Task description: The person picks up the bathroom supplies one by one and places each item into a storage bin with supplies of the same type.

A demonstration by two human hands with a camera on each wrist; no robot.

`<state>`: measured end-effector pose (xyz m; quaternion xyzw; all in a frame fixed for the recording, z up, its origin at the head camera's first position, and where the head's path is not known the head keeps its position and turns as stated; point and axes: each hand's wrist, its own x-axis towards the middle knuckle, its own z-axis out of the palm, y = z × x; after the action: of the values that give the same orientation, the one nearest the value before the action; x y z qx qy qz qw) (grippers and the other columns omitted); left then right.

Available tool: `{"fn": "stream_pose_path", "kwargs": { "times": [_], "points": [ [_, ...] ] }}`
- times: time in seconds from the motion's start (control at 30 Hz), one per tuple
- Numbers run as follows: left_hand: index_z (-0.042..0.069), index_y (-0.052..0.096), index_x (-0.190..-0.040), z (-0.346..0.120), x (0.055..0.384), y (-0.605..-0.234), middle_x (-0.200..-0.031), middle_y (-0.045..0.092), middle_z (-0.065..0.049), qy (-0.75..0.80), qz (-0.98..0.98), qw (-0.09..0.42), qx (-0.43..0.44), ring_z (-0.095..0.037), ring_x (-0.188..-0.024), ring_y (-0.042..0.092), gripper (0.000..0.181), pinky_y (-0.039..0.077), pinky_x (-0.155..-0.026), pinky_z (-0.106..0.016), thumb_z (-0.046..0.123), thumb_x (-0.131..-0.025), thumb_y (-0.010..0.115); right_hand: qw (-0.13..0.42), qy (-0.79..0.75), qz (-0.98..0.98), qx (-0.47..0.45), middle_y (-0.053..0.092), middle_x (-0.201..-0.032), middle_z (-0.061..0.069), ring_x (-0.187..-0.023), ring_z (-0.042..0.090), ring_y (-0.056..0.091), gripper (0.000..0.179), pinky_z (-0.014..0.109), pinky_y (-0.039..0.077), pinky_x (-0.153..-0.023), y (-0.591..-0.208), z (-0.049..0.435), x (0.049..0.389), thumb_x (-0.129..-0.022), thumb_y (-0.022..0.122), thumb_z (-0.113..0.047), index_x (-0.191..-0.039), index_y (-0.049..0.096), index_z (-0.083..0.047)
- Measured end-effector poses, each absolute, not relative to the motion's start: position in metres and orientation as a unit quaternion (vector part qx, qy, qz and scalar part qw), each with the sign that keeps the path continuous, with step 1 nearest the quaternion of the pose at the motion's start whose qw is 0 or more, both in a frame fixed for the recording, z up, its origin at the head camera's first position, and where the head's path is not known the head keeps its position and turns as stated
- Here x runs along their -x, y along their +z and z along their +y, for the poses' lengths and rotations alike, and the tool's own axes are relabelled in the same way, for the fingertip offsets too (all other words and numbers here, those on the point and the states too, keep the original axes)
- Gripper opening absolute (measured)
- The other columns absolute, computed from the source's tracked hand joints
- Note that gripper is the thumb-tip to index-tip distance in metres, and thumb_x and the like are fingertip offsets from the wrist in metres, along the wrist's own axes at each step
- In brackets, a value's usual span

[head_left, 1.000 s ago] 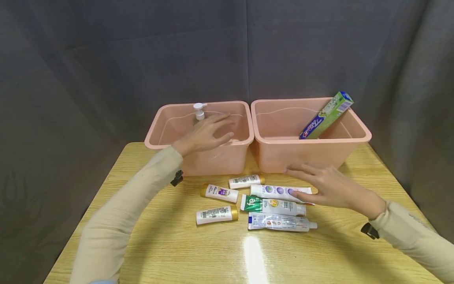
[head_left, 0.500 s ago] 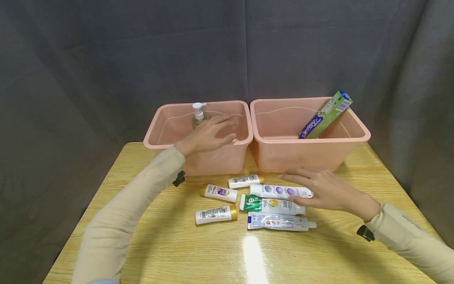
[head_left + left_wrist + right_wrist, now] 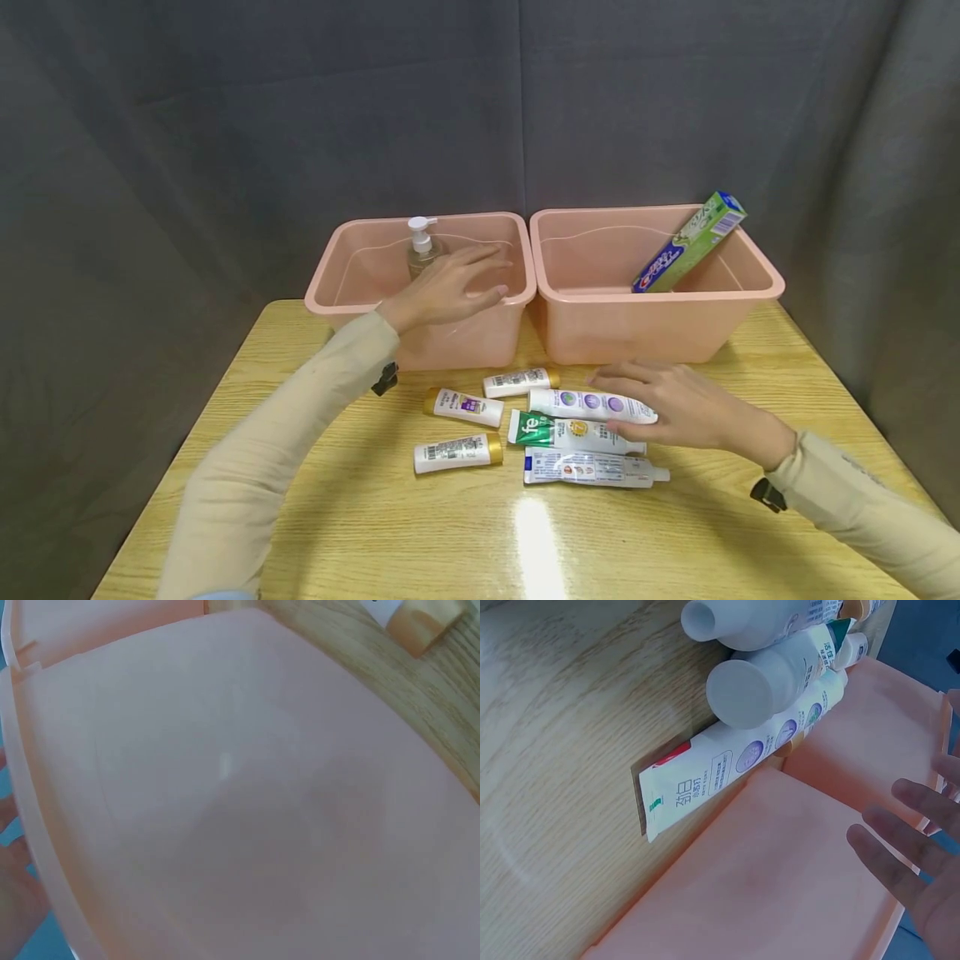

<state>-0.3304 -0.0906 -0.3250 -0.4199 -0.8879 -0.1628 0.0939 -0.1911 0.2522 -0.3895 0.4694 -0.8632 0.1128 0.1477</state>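
My left hand [image 3: 450, 287] hovers over the front of the left pink bin [image 3: 465, 343], fingers extended and holding nothing; the left wrist view shows part of that hand [image 3: 16, 889] beyond the bin wall [image 3: 225, 750]. A clear pump bottle [image 3: 422, 254] stands in this bin, partly hidden by the hand. Above the right ends of the toothpaste tubes is my right hand [image 3: 682, 407], its spread fingers apart from them in the right wrist view. Nearest it lies a white tube with purple circles [image 3: 591, 405], then a green-ended tube [image 3: 573, 433] and a blue-ended one [image 3: 588, 469].
Small white bottles with gold caps lie left of the tubes: one in front [image 3: 453, 453], one mid-table [image 3: 467, 406], one by the bins [image 3: 517, 382]. In the right pink bin [image 3: 630, 329] a green toothpaste box [image 3: 688, 243] leans on the rim. Dark curtain [image 3: 375, 108] hangs behind.
My left hand has shifted slightly to the right above the bin, showing more of the pump bottle. My right hand has moved a little left and down over the tubes.
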Motion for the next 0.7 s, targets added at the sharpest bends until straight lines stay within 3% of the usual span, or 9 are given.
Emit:
{"fn": "stream_pose_path", "kwargs": {
  "times": [0.7],
  "points": [
    [0.020,0.050,-0.146,-0.075,0.327,-0.329,-0.159,0.031,-0.004,-0.167,-0.891,0.067,0.416,-0.027,-0.145,0.030,0.055,0.024,-0.117,-0.048,0.051,-0.101,0.045,0.112,0.120,-0.869,-0.468,0.062,-0.129,0.003,-0.109,0.020,0.064,0.052,0.038,0.057,-0.083,-0.398,0.248,0.183,-0.091,0.069,-0.044,-0.134,0.063,-0.016]
  ]
}}
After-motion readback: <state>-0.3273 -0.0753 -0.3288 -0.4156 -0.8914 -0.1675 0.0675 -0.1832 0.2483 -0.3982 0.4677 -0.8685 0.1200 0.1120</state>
